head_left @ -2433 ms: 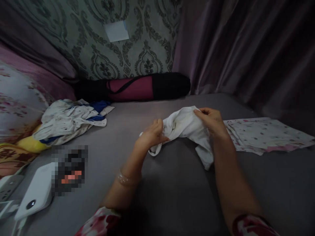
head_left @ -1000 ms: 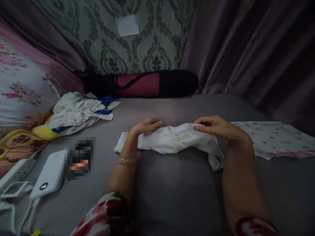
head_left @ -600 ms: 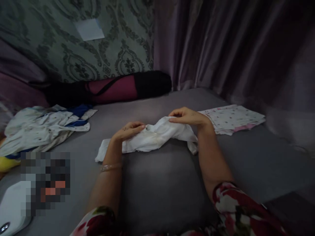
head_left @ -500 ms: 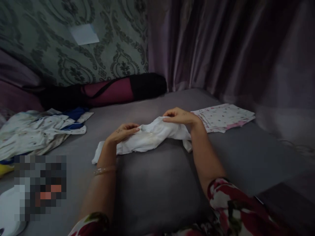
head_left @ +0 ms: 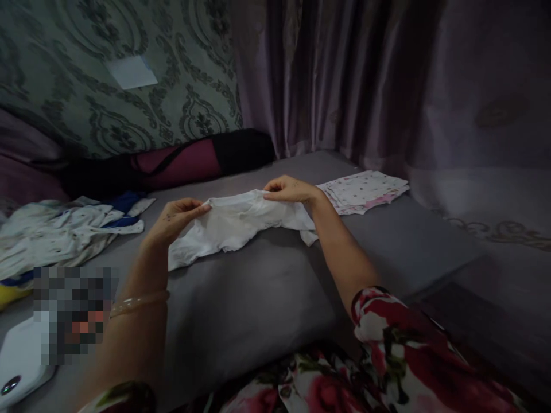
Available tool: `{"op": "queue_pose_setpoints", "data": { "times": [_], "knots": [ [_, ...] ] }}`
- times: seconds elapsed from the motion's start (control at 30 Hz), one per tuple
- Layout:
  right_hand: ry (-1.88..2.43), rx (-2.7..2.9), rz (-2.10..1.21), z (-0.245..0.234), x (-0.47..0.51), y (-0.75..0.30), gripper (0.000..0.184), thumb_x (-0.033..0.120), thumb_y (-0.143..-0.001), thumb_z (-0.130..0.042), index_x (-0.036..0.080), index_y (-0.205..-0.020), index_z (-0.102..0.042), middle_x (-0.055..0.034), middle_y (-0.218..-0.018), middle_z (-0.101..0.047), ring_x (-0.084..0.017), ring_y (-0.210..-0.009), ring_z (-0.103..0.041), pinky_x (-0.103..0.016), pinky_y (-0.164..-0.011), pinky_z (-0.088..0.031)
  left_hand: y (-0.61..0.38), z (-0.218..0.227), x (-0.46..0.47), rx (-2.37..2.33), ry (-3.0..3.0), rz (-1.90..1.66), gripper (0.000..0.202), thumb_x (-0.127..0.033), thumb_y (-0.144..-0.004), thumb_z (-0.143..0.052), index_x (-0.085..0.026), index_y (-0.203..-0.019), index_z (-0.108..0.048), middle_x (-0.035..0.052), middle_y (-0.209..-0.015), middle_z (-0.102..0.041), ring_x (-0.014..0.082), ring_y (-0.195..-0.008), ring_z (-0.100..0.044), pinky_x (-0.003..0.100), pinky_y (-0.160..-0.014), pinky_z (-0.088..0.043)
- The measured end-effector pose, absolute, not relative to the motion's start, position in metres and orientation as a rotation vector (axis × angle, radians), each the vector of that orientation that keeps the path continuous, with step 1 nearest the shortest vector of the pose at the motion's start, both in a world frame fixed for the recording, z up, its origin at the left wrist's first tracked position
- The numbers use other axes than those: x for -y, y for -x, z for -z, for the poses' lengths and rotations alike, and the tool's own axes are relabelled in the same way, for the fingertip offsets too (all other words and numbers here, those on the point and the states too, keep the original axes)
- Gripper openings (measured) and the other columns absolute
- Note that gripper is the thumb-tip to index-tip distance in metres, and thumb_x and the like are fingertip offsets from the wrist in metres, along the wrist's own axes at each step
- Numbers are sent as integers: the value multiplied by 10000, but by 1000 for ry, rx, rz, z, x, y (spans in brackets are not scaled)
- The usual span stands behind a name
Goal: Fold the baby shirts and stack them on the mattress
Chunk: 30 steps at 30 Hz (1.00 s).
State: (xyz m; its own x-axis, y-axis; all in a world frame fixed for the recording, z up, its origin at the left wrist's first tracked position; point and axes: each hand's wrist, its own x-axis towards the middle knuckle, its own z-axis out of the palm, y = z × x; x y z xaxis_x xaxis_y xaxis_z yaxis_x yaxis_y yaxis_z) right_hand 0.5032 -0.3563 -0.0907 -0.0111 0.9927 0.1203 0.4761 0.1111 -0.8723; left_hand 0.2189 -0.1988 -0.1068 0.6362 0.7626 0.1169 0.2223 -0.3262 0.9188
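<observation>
A white garment [head_left: 241, 221] is stretched between my two hands above the grey bed surface, its upper edge pulled nearly straight and its lower part hanging in folds. My left hand [head_left: 178, 217] pinches one end of that edge between thumb and fingers. At the other end, my right hand [head_left: 287, 189] grips the edge the same way. What kind of garment it is I cannot make out. Just beyond my right wrist lies a flat stack of white printed cloths [head_left: 365, 189] with some pink at the edge.
A loose heap of clothes [head_left: 55, 229], white, blue and yellow, lies at the left. Nearer me is a white device [head_left: 26, 361] beside a blurred-out patch. Against the patterned wall rests a long black and maroon bag [head_left: 185, 160]. Purple curtains [head_left: 344, 86] hang behind the bed [head_left: 258, 298].
My hands have moved apart, drawing the garment's bunched upper edge out straighter. My left hand has shifted left and slightly up. The whole view has turned a little to the right.
</observation>
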Motion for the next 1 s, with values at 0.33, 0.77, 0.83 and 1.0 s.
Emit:
{"op": "queue_pose_setpoints", "data": {
  "times": [0.33,0.77,0.83,1.0],
  "knots": [
    [1435,1586,-346,47,359,-474,298,454,-778,-687,156,-799,-692,-23,-789,-675,-142,-773,-578,-239,-683,-454,-207,32,237,-1045,-2194,-1179,262,-395,-663,-720,-156,-771,-730,-51,-557,-557,49,-529,-412,159,-490,-305],
    [1153,1662,-423,-7,342,-451,481,636,-753,-674,174,-890,-677,-7,-830,-674,-163,-842,-586,-267,-722,-472,-210,-24,220,-864,-2045,-1465,234,-367,-640,-731,-163,-753,-714,-45,-551,-558,79,-516,-449,188,-478,-356],
    [1113,1618,-462,-5,337,-450,535,680,-767,-631,172,-934,-658,9,-835,-671,-145,-836,-571,-268,-733,-465,-212,-23,222,-702,-1889,-1387,280,-410,-662,-732,-158,-783,-701,-41,-567,-562,83,-517,-461,203,-500,-402],
    [1135,1493,-387,0,326,-456,505,658,-703,-706,174,-842,-659,1,-836,-672,-155,-864,-573,-277,-770,-471,-212,-22,219,-734,-2016,-1309,229,-313,-679,-775,-118,-761,-689,-27,-579,-577,102,-639,-526,231,-663,-483]
  ]
}}
